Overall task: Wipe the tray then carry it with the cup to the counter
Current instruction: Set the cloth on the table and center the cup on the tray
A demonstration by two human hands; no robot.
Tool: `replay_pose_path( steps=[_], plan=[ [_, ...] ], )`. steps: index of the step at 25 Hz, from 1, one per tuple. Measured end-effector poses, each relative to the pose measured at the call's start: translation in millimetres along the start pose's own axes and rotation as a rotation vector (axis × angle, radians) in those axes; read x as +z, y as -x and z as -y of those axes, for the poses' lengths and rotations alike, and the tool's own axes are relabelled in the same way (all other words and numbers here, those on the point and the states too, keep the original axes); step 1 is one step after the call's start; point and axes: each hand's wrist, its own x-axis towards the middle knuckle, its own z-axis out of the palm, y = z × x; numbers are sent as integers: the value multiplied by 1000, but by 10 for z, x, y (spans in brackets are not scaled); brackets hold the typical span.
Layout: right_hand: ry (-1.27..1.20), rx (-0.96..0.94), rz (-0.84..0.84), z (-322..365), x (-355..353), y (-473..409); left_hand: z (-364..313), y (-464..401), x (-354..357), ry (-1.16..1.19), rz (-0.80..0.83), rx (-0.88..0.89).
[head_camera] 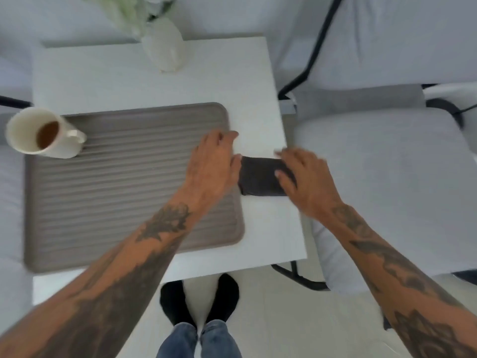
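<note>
Tray (108,182) beside folded cloth (260,177) (2 hands near)

1 head-worn wide-angle view looks steeply down from close above the white worktop (160,83), facing forward; both forearms reach in from the bottom edge, and the person's feet show on the floor directly below.

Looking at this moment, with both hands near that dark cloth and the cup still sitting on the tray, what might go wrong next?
The cream ceramic cup, holding some brown liquid, stands at the far left corner of the grey ribbed tray; wiping strokes might knock or spill it. The tray's left edge appears to overhang the white table, so pressing there could tip it. Both the left hand and right hand rest on the folded dark grey cloth, leaving the tray unsteadied.
</note>
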Motion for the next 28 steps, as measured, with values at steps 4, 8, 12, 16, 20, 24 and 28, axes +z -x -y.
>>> replay_pose_path(
  steps=[4,8,12,16,20,24,28],
  plan=[
    [68,-41,37,258,143,76,633,916,-555,254,-208,-184],
    [-408,-7,-45,1224,-79,-268,1553,1483,-1476,289,-476,-515],
    [-729,-130,172,2639,145,-919,2340,1152,-2039,260,-469,-647],
    [-712,-70,219,3245,614,-1332,2746,777,-2052,372,-114,-629],
    [-710,-35,196,3374,850,-1441,2928,656,-1889,540,20,-472],
    [-851,-43,219,3389,961,-1491,3120,628,-1793,722,-7,-429],
    [-1042,-3,221,3496,1050,-1590,3237,618,-1770,846,-58,-421]
  ],
)
